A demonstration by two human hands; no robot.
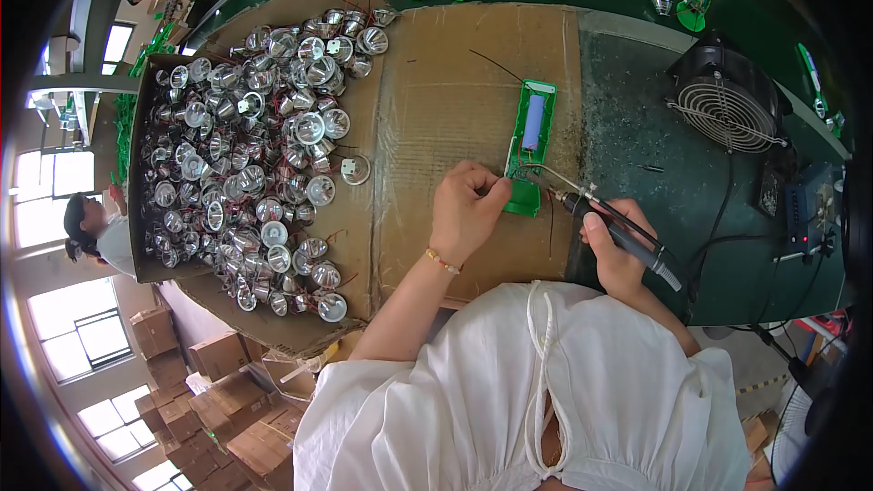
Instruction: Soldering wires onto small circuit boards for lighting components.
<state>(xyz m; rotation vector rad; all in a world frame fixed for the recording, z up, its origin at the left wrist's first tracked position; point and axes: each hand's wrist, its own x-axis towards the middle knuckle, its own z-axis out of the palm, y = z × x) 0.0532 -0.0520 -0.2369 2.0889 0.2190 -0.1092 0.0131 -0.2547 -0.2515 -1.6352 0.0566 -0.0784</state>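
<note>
Green casing (540,152) lay at our twelve o'clock, open face up, seemingly for access; our left hand (469,206) curled at its seven-o'clock edge, hold unclear; our right hand (618,270) grasped a soldering iron (639,253).

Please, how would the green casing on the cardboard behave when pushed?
The green casing would probably stay stiff, as it looks like moulded plastic. Its broad, open-tray shape suggests sliding, not rolling. The thin dark wire at its far end would likely bend.
</note>
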